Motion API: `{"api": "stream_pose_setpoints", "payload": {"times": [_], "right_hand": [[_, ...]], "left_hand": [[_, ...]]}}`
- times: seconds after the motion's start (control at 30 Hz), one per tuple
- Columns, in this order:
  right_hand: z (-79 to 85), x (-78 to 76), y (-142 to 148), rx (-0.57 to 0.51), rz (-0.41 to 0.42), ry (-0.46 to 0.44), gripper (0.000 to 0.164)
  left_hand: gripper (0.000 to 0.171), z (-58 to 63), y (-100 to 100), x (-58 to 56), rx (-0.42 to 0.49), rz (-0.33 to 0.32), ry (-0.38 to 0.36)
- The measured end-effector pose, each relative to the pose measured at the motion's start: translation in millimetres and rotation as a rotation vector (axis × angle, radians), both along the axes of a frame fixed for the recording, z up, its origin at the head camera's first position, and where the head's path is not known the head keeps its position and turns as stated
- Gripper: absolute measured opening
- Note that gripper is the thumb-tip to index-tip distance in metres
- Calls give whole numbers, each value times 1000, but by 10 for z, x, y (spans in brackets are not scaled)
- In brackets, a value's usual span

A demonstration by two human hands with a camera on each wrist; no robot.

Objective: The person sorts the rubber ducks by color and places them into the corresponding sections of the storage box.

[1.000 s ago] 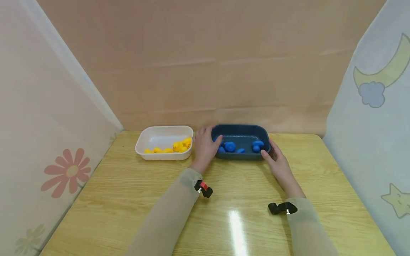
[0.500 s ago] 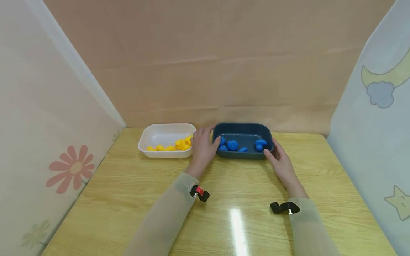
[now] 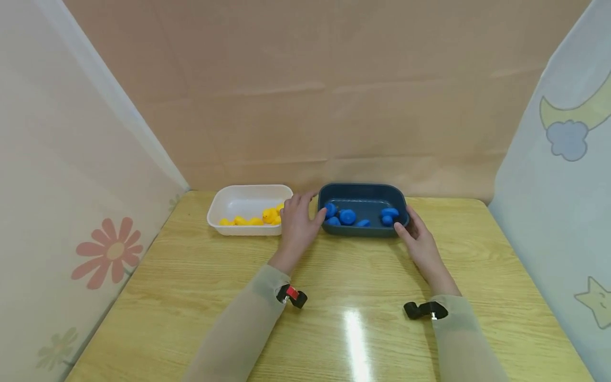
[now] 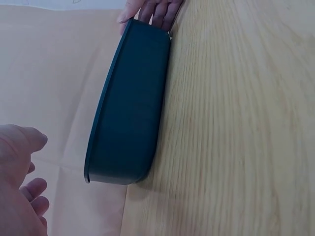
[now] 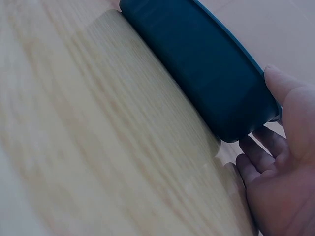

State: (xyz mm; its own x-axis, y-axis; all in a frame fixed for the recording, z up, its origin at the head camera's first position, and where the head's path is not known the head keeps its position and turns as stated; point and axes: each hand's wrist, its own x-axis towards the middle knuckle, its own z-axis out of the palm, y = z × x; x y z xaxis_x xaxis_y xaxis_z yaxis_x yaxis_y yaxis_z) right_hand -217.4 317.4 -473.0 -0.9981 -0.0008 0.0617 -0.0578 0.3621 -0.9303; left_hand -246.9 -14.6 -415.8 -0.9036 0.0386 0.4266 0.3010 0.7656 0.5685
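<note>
A dark blue tray [image 3: 360,232] with several small rounded blue pieces [image 3: 347,216] inside stands at the back of the table. At its right end my right hand [image 3: 422,249] has the thumb against the rim and the fingers round the end wall; the right wrist view shows the fingertips by the bottom corner. My left hand [image 3: 298,225] is between this tray and a white tray [image 3: 219,229], fingers loosely spread. In the left wrist view a gap shows between it and the dark blue tray. Small yellow toy ducks [image 3: 269,215] lie in the white tray, some hidden behind my left hand.
A brown paper sheet [image 3: 267,106] hangs right behind both trays. Printed cloth panels stand along the left [image 3: 71,159] and right [image 3: 549,223] sides. The wooden table [image 3: 353,276] extends in front, with a bright light reflection on it.
My left hand has moved left, away from the dark blue tray's end, and now covers part of the white tray. The right hand keeps its place. The head view has shifted slightly.
</note>
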Motion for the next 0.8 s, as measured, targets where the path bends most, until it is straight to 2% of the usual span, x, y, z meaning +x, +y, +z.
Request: {"api": "stream_pose_setpoints", "payload": {"times": [0.23,0.47,0.67,0.8], "right_hand": [[-8,9,17,16,-6,4,83],[0,-45,8,14,-2,10,84],[-41,-50,-4,1,-4,11,83],[-60,-68,-7,-2,-5,17,83]], "left_hand": [[51,-13,-45,108,-38,-4,11],[50,-25,-115,176,-44,-11,40],[51,-91,-181,245,-70,-15,1],[52,-133,-231,273,-98,-17,1]]}}
